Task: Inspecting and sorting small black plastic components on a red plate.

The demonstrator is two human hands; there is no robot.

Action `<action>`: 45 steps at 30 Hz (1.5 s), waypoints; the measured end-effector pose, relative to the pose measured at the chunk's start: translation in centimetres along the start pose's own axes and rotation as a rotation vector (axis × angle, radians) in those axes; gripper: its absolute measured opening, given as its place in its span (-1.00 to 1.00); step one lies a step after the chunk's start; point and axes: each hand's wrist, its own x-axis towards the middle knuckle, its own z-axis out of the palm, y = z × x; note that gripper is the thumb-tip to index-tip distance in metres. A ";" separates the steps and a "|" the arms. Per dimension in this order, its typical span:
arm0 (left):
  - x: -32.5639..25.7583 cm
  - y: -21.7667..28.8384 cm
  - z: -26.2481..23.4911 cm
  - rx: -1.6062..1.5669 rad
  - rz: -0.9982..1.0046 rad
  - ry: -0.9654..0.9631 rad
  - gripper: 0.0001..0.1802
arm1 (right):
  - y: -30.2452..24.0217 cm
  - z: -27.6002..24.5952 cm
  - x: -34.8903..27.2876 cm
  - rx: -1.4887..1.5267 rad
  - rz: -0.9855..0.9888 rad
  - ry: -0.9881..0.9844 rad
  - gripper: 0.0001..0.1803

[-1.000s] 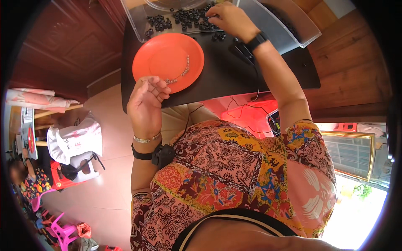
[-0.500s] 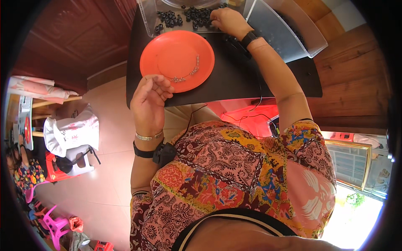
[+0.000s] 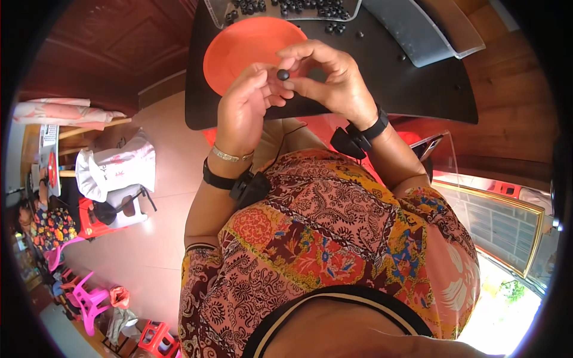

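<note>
Above the near edge of the dark table, my two hands meet in front of an orange-red plate (image 3: 242,45). Between the thumb and fingers of my right hand (image 3: 334,80) is a small round black bead (image 3: 283,74). My left hand (image 3: 245,98) is closed beside it, fingers curled toward the thumb and close to the bead; what it pinches, if anything, does not show. The hands cover the plate's near right part, and the bead string seen on it before cannot be made out now.
A clear tray (image 3: 295,19) of black beads stands behind the plate. Several loose beads (image 3: 335,28) lie on the table (image 3: 412,89). A translucent bin (image 3: 412,36) stands at the far right. Stools (image 3: 89,301) and a white sack (image 3: 116,167) are on the left.
My right hand has come back from the bead tray to my left hand, now with a black bead. My left hand has moved up and right in view. Loose beads now show beside the tray.
</note>
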 end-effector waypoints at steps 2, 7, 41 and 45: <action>-0.1 -0.2 0.3 -0.002 0.010 -0.004 -0.68 | -0.2 0.3 -0.2 -0.100 -0.041 0.018 -0.59; -0.3 -0.5 0.6 0.032 -0.003 -0.007 -0.69 | -0.3 0.5 0.2 -0.286 -0.245 0.062 -0.61; -0.7 -1.3 -1.2 -0.110 0.008 -0.172 -0.69 | 0.2 1.1 -0.4 -0.194 -0.200 -0.014 -0.75; -0.8 -1.6 -1.9 -0.116 0.016 -0.204 -0.66 | 0.2 1.5 -0.5 -0.129 -0.166 -0.030 -0.74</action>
